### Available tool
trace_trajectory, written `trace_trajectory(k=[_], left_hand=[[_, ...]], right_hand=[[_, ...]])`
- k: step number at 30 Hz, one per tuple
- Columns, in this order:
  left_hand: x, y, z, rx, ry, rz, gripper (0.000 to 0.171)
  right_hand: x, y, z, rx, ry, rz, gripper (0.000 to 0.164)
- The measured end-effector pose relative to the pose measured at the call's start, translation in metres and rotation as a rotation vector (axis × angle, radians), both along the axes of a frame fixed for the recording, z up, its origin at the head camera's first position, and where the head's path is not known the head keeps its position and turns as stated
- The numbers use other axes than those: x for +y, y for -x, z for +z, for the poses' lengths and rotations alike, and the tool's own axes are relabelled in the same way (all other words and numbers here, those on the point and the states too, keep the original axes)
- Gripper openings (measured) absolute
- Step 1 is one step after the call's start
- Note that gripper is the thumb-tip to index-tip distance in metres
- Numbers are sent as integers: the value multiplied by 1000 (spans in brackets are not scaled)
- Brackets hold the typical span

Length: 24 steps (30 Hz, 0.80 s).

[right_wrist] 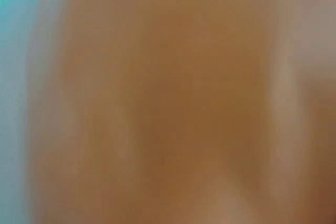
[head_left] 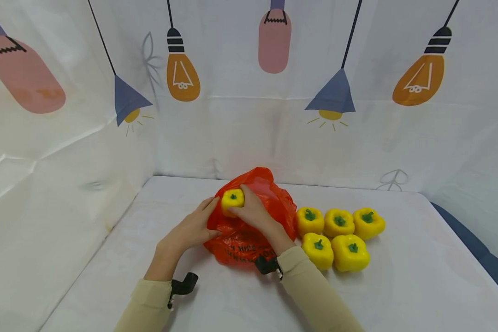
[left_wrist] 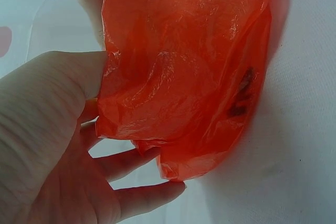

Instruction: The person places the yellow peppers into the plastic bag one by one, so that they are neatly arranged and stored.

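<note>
A yellow bell pepper (head_left: 233, 198) with a green stem sits in my right hand (head_left: 254, 210), thumb and fingers curled round its side, at the mouth of a red plastic bag (head_left: 253, 246). At the bag's left rim is my left hand (head_left: 195, 225), thumb and fingers spread. In the left wrist view, the left hand's fingers (left_wrist: 149, 198) stretch along the bag's edge, and the thumb tip is hidden behind the red film. The right wrist view shows only blurred skin close to the lens.
Right of the bag several yellow bell peppers (head_left: 339, 222) stand in two rows, close by the right forearm. All lie on a white-covered table (head_left: 415, 276). Behind rises a white sheet (head_left: 240, 133) printed with lamps and bulbs.
</note>
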<state>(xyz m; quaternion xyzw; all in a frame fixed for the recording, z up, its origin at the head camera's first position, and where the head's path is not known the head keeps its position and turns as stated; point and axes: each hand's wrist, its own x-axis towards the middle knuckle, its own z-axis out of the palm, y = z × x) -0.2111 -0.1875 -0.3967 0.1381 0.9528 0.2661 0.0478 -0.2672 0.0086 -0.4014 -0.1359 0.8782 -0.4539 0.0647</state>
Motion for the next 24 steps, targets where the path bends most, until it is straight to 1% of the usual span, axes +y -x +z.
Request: trace_trajectory(k=[6, 10, 14, 18, 24], left_hand=[[0, 2, -1, 2, -5, -3, 91], [1, 2, -2, 4, -3, -6, 91], [1, 2, -3, 2, -3, -6, 91], [1, 2, -2, -7, -4, 0, 91], [0, 2, -1, -18, -5, 5, 91]], right_hand=[[4, -3, 4, 36, -22, -11, 83], [7, -6, 7, 53, -61, -19, 82], [11, -10, 9, 82, -109, -11, 80], [15, -13, 12, 110, -126, 0, 78], [21, -19, 21, 111, -132, 24, 76]])
